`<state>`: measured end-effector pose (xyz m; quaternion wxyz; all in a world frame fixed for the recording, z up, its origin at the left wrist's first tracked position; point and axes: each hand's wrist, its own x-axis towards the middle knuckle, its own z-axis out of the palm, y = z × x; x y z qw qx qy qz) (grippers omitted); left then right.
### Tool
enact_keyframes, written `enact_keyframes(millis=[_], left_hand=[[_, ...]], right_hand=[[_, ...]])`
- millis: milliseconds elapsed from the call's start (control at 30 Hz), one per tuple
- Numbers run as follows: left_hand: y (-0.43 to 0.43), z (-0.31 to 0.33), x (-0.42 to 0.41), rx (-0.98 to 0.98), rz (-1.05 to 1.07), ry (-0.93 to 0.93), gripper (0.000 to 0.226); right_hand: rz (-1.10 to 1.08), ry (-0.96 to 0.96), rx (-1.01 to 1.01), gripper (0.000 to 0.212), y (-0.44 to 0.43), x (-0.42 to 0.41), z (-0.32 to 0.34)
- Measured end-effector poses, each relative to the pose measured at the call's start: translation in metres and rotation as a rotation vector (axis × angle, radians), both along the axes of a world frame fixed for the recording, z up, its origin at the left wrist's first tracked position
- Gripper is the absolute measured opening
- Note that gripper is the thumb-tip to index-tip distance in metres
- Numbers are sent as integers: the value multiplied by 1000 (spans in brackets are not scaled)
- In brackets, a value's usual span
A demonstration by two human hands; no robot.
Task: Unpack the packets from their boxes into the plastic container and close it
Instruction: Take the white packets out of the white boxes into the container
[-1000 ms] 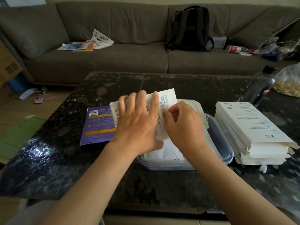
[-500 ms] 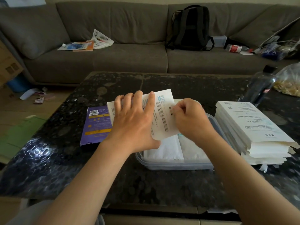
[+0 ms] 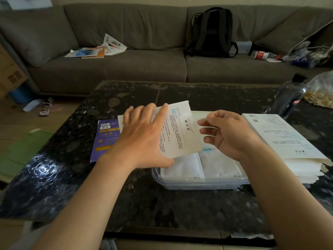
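Observation:
My left hand (image 3: 142,139) grips a flat white box (image 3: 180,130) printed with text and holds it tilted above the left half of the clear plastic container (image 3: 198,184). My right hand (image 3: 228,134) hovers just off the box's right edge with its fingers loosely curled and nothing visible in them. White packets (image 3: 219,165) lie flat side by side inside the container. The pale lid (image 3: 200,114) shows behind the box at the container's far side.
A stack of flat white boxes (image 3: 281,138) lies right of the container. A flattened purple box (image 3: 106,138) lies to its left. A dark bottle (image 3: 288,98) and a bag of snacks (image 3: 320,92) stand at the far right of the black stone table (image 3: 180,210).
My right hand has let go of the box's right edge and drawn off to the right. My left hand has kept its hold and tipped the box a little.

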<state>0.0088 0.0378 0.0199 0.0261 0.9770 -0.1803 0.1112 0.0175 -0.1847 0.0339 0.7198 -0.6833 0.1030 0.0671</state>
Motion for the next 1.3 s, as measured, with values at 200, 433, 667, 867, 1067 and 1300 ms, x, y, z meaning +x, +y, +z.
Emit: enact_keyframes(millis=[200,433,667,867,1067,1300], left_hand=[[0,-1,1,-12,-25,12,136],[1,0,2,-33,-28,27,137],[3,-2,1,-24,-23,29,137],[2,0,-1,-63,-44,35,137],[3,2,-3,-111,-76,50,135],[3,2,-2,-98,-96,41,132]], right_hand=[[-58,-3,31,16,-1,3,-3],[-172,41,113,11,-2,5,-2],[-38,14,-105,32,3,1,1],[246,3,-76,37,3,-1,-8],[295,-9,120,29,-5,-2,-8],[293,11,149,25,-6,-1,-11]])
